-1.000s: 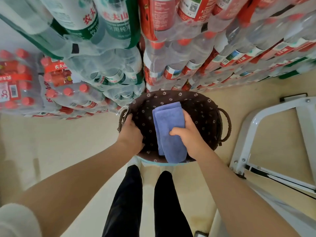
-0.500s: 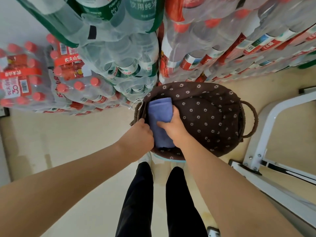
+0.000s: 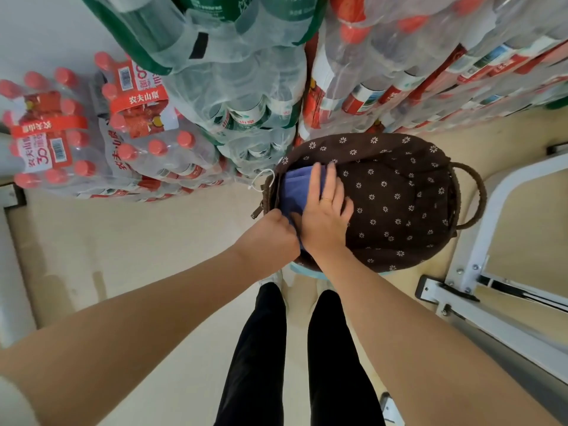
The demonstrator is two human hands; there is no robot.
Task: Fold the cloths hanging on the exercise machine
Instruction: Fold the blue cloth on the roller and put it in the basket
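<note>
A folded blue cloth (image 3: 294,189) lies against the left inner wall of a brown basket (image 3: 399,204) lined with flower-print fabric. My right hand (image 3: 327,210) lies flat on the cloth with straight fingers, pressing it toward the wall. My left hand (image 3: 273,232) is at the basket's near left rim; its fingers are hidden behind the rim and the cloth, so its grip is unclear. The white frame of the exercise machine (image 3: 479,241) stands to the right; no cloth shows on it.
Shrink-wrapped packs of bottled water (image 3: 147,142) are stacked high behind and left of the basket. My legs in black trousers (image 3: 295,348) stand below it on a beige floor. The basket has rope handles (image 3: 475,195) at its right side.
The cloth went from the middle of the basket to its left wall. My right hand went from gripping it to lying flat on it. The view shifted left.
</note>
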